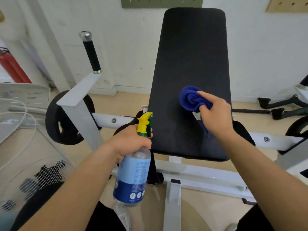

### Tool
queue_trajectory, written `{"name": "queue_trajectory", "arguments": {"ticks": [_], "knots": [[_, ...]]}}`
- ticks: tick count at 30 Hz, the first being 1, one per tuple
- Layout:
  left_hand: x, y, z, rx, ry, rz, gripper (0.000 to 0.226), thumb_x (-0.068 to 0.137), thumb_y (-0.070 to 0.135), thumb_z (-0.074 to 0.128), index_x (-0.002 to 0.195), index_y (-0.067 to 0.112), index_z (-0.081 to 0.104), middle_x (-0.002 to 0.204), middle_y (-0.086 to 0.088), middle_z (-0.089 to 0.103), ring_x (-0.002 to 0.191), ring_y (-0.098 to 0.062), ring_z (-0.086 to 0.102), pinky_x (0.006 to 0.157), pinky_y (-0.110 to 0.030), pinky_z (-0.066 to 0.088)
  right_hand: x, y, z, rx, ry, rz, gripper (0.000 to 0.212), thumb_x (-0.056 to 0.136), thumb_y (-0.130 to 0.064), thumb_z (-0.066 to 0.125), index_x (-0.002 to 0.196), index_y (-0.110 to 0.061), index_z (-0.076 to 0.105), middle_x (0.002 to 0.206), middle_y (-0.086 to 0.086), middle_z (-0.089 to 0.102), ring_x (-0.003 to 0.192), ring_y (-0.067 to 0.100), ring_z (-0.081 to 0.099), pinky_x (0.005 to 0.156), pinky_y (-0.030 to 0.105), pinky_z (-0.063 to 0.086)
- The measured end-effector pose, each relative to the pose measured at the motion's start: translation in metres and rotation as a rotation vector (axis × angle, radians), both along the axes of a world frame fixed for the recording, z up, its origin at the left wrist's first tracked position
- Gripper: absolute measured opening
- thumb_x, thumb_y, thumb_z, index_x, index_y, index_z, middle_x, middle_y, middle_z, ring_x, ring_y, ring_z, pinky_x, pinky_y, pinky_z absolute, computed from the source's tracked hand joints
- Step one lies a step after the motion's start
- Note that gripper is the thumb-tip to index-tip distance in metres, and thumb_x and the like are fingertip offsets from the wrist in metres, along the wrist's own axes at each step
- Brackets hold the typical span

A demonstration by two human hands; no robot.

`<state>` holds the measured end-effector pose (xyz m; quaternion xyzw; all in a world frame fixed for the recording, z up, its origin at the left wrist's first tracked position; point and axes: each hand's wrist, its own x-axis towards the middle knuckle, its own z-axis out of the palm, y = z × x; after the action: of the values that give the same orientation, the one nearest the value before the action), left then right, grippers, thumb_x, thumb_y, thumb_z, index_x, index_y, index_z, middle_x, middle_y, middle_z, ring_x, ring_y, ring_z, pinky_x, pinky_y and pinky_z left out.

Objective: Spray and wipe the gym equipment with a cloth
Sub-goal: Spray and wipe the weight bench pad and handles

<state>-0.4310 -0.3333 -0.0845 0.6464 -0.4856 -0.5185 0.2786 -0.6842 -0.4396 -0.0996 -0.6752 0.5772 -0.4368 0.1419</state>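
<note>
A: Head view: the pad (191,67) carries the cloth (191,99) near its right edge, bunched under the right hand (215,112).

B: Bunched like that, it may skip patches.

A: The left hand (131,140) grips the bottle (133,174) off the pad's near-left corner.

B: A loose squeeze could spray the frame.

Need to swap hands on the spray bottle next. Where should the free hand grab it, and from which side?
Probably take the spray bottle around its labelled body, below the left hand, coming from the right. The neck under the yellow trigger is already wrapped by fingers, while the wide round body hangs bare and near upright. The right hand must first drop the blue cloth.
</note>
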Motion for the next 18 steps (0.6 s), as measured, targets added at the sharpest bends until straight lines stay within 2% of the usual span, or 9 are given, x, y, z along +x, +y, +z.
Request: {"name": "queue_trajectory", "arguments": {"ticks": [3,4,7,8,9,11,13,15,18], "knots": [[-0.001,0.012,-0.004,0.031,0.005,-0.023,0.047,0.054,0.008,0.069,0.101,0.005,0.068,0.09,-0.015,0.071,0.083,-0.028,0.065,0.084,-0.049,0.056,-0.009,0.002,0.002,-0.004,-0.03,0.001,0.048,0.088,-0.008,0.056,0.131,-0.026,0.065,0.106,-0.003,0.071,0.083,0.011,0.065,0.077,0.017,0.045],[0.001,0.016,-0.006,0.048,0.013,-0.026,0.045,0.054,0.007,0.069,0.099,0.008,0.068,0.09,-0.013,0.07,0.081,-0.028,0.065,0.085,-0.049,0.056,-0.01,0.002,0.002,-0.002,-0.028,-0.005,0.047,0.088,-0.008,0.056,0.131,-0.025,0.066,0.109,-0.002,0.071,0.083,0.01,0.064,0.079,0.018,0.045],[0.008,0.025,-0.013,0.115,0.014,-0.022,0.041,0.051,0.009,0.073,0.09,0.016,0.066,0.085,-0.013,0.066,0.08,-0.03,0.065,0.096,-0.059,0.053,-0.011,0.004,-0.002,0.001,-0.014,-0.023,0.046,0.09,-0.007,0.055,0.133,-0.023,0.064,0.106,-0.003,0.069,0.073,0.0,0.059,0.069,0.004,0.04],[0.01,0.028,-0.015,0.127,-0.005,-0.027,0.038,0.052,0.01,0.074,0.087,0.017,0.065,0.082,-0.013,0.065,0.08,-0.031,0.065,0.096,-0.062,0.052,-0.008,0.005,-0.005,-0.016,-0.012,-0.02,0.047,0.091,-0.007,0.055,0.134,-0.022,0.063,0.105,-0.003,0.068,0.075,0.0,0.06,0.067,0.0,0.038],[0.012,0.032,-0.015,0.131,-0.022,-0.037,0.035,0.053,0.01,0.074,0.086,0.018,0.064,0.08,-0.013,0.064,0.079,-0.031,0.065,0.095,-0.062,0.052,-0.003,0.006,-0.01,-0.037,-0.002,-0.013,0.047,0.091,-0.006,0.054,0.135,-0.021,0.062,0.11,-0.001,0.069,0.082,0.005,0.064,0.073,0.0,0.039],[0.015,0.036,-0.016,0.121,-0.031,-0.05,0.034,0.055,0.009,0.074,0.087,0.017,0.064,0.081,-0.012,0.066,0.079,-0.03,0.065,0.095,-0.061,0.053,0.014,0.003,-0.026,-0.054,0.059,0.03,0.05,0.091,-0.005,0.053,0.139,-0.019,0.058,0.133,0.005,0.063,0.117,0.021,0.061,0.098,0.013,0.038],[0.019,0.038,-0.017,0.103,-0.001,-0.03,0.042,0.055,0.005,0.073,0.096,0.013,0.068,0.092,-0.007,0.075,0.08,-0.027,0.069,0.094,-0.056,0.055,0.035,0.002,-0.049,-0.009,0.229,0.103,0.054,0.094,-0.008,0.051,0.147,-0.017,0.047,0.155,0.01,0.042,0.141,0.029,0.04,0.115,0.033,0.03],[0.024,0.036,-0.016,0.055,0.013,0.005,0.054,0.056,0.006,0.073,0.109,0.015,0.07,0.106,0.001,0.078,0.087,-0.028,0.073,0.091,-0.05,0.056,0.06,0.009,-0.072,-0.052,0.459,0.169,0.059,0.092,-0.01,0.052,0.15,-0.014,0.041,0.159,0.017,0.031,0.145,0.038,0.032,0.117,0.048,0.028],[0.03,0.032,-0.012,-0.017,0.042,0.073,0.059,0.053,0.008,0.072,0.111,0.018,0.071,0.112,0.004,0.077,0.097,-0.03,0.073,0.091,-0.045,0.056,0.083,0.03,-0.101,-0.213,0.648,0.376,0.065,0.079,-0.011,0.064,0.142,-0.009,0.052,0.148,0.024,0.046,0.133,0.043,0.049,0.108,0.052,0.04]]}}
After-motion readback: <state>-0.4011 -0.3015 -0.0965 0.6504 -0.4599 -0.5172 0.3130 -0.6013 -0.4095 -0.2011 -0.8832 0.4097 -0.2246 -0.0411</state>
